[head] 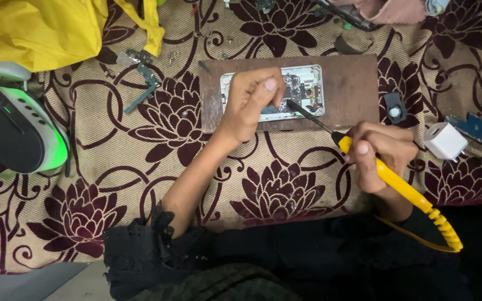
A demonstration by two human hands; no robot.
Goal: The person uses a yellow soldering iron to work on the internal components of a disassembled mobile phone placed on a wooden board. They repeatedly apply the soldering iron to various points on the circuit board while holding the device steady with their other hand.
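One opened phone (302, 92), back cover off and boards exposed, lies on one brown wooden board (352, 83) at the 12 o'clock side of a floral cloth (140, 161). Left hand (250, 103) rests on the phone's left half, fingers curled and pressing down on it, thumb up. Right hand (377, 153), at 4 o'clock from the phone, is closed around one yellow-handled soldering iron (389, 175); its dark tip reaches the phone's middle, just beside the left thumb. One white charger cube (446, 140) sits just at 3 o'clock of the right hand, one small blue circuit board (478, 129) beyond it. One white-and-black device with a green glow (15, 125) at 9 o'clock; one yellow cloth (46, 28) at 10 o'clock. Loose small parts are scattered above the board, too small to count.
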